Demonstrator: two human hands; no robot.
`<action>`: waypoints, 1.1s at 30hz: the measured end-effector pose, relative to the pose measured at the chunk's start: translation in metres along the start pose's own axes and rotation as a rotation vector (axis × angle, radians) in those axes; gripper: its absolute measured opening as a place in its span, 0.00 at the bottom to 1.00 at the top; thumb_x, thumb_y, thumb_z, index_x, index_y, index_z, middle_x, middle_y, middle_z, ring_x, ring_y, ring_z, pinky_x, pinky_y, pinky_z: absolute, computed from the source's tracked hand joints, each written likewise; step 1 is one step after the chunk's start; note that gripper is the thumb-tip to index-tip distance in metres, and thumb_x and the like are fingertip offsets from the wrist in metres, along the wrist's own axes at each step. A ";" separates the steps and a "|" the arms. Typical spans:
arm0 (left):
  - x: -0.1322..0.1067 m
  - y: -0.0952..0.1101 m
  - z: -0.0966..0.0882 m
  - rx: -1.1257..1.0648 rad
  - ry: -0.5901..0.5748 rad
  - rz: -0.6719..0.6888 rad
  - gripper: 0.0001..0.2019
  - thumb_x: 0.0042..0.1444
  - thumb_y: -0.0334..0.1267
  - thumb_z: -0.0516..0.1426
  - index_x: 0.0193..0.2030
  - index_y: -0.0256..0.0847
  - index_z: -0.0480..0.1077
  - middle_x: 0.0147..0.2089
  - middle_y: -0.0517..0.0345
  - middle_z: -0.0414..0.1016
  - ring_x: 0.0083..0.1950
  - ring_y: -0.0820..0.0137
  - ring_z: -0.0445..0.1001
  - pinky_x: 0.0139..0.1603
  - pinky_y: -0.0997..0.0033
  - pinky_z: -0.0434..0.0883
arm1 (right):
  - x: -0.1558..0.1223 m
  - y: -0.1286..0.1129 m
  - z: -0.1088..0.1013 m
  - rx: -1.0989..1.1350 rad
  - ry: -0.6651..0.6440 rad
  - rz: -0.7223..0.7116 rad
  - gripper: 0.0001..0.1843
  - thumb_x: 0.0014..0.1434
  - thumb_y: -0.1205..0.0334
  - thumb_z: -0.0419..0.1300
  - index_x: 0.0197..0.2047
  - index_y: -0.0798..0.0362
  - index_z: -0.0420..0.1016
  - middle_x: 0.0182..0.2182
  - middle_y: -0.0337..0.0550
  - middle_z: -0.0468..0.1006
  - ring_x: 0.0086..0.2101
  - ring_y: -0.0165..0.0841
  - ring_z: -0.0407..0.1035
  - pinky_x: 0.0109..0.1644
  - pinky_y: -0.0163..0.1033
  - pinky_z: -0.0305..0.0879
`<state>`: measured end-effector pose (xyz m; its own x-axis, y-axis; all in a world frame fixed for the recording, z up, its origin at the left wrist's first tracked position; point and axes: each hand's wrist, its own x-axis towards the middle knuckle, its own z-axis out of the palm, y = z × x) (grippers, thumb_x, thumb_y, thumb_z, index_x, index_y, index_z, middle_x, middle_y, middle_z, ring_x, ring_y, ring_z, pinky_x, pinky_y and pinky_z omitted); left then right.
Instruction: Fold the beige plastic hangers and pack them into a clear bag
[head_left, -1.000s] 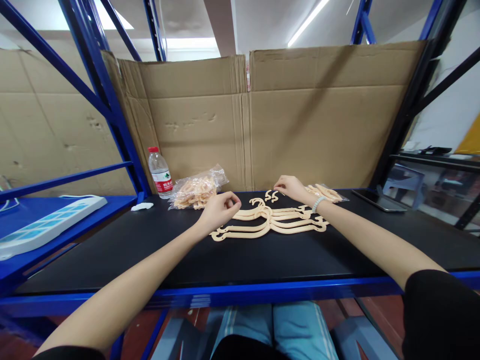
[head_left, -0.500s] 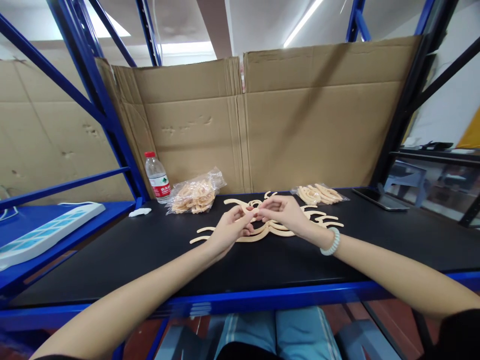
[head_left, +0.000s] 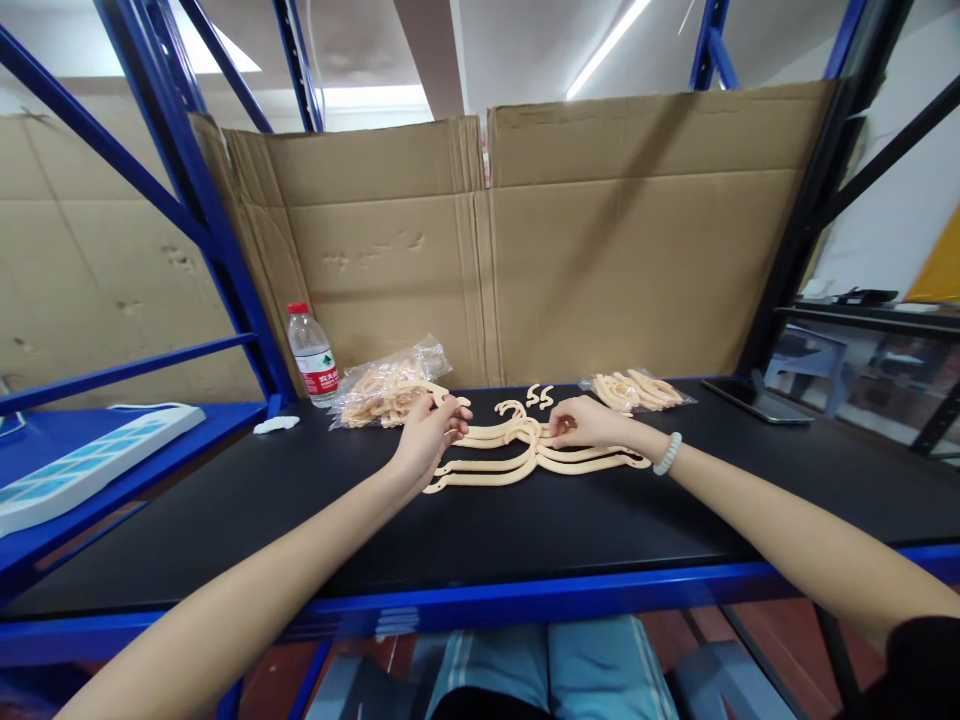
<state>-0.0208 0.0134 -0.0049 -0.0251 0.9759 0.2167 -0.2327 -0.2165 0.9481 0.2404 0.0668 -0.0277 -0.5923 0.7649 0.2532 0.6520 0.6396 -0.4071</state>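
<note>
Beige plastic clothes hangers (head_left: 495,479), with long curved arms meeting at a middle joint, lie on the black tabletop between my hands. My left hand (head_left: 421,440), raised over their left side, has its fingers bent around a curved beige hanger arm (head_left: 420,387). My right hand (head_left: 589,422) is low on the right side, its thumb and fingertips pinched at a beige hanger piece (head_left: 545,429) near the joint. The palm hides how much it grips. Just behind lie several small S-shaped hooks (head_left: 534,395).
A clear bag of beige pieces (head_left: 379,393) and a red-capped water bottle (head_left: 313,358) stand back left. Another bag (head_left: 637,390) and a dark phone-like slab (head_left: 754,400) lie back right. Crumpled white tissue (head_left: 276,425) is at left. Cardboard (head_left: 637,250) walls the back.
My hands were together over the middle; now they are apart, left hand further left and right hand slightly right. Beige ends that stuck out past both wrists no longer show there.
</note>
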 end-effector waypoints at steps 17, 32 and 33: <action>-0.004 -0.016 0.000 0.760 -0.347 0.311 0.05 0.57 0.38 0.52 0.33 0.40 0.63 0.35 0.55 0.74 0.39 0.67 0.72 0.43 0.65 0.69 | 0.021 0.009 0.012 -0.057 0.278 0.082 0.10 0.53 0.57 0.61 0.26 0.55 0.72 0.24 0.39 0.75 0.26 0.30 0.66 0.30 0.33 0.56; -0.029 -0.038 0.009 1.341 -0.596 0.553 0.08 0.62 0.32 0.42 0.36 0.41 0.59 0.41 0.53 0.68 0.41 0.64 0.63 0.43 0.63 0.63 | 0.022 0.017 0.019 -0.007 0.293 0.046 0.08 0.53 0.59 0.60 0.27 0.55 0.71 0.24 0.39 0.74 0.25 0.29 0.65 0.29 0.33 0.56; -0.029 -0.039 0.009 1.331 -0.595 0.555 0.08 0.62 0.32 0.42 0.35 0.41 0.59 0.41 0.53 0.67 0.41 0.64 0.63 0.43 0.64 0.63 | 0.022 0.017 0.018 0.006 0.296 0.061 0.07 0.53 0.61 0.60 0.27 0.55 0.71 0.24 0.39 0.74 0.25 0.29 0.65 0.29 0.33 0.57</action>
<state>-0.0021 -0.0064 -0.0461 0.6362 0.6880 0.3491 0.6802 -0.7137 0.1669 0.2297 0.0936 -0.0450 -0.3879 0.7911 0.4730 0.6787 0.5924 -0.4341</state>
